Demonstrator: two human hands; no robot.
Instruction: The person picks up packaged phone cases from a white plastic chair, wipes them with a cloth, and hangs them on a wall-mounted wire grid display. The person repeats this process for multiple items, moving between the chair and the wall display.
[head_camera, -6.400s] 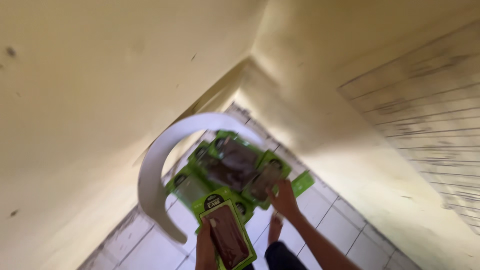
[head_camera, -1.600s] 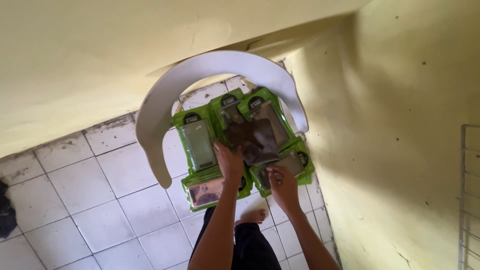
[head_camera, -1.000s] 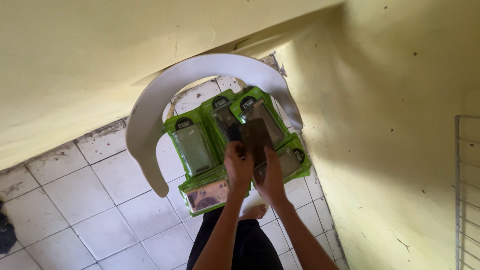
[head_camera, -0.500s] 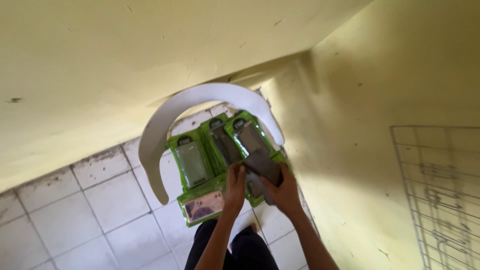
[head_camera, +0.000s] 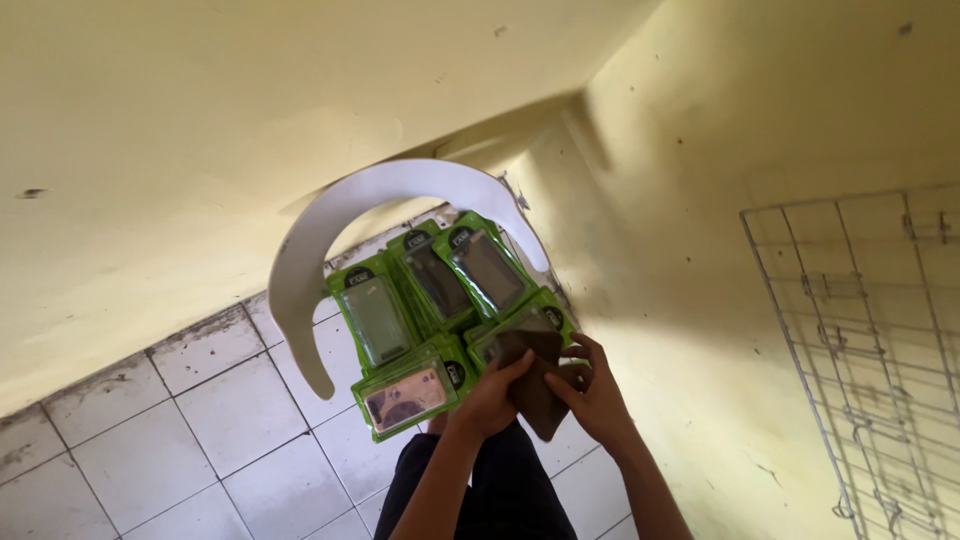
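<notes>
Both my hands hold one dark brown phone case (head_camera: 537, 385) just in front of a white plastic chair (head_camera: 310, 235). My left hand (head_camera: 492, 400) grips its left side. My right hand (head_camera: 597, 392) grips its right edge. Several green packaged phone cases lie on the chair seat: one pale green pack (head_camera: 375, 320) at the left, two dark ones (head_camera: 487, 268) toward the back, and one with a pinkish case (head_camera: 410, 395) at the front. Another green pack (head_camera: 530, 322) lies partly hidden under the case I hold.
Yellow walls (head_camera: 700, 200) close in on the chair from behind and from the right. A white wire grid rack (head_camera: 870, 340) hangs on the right wall. White floor tiles (head_camera: 180, 430) spread to the left. My dark trousers (head_camera: 500, 500) show below.
My hands have drawn the dark case back toward the front right edge of the chair. The camera has swung, bringing more of the wire rack into view.
</notes>
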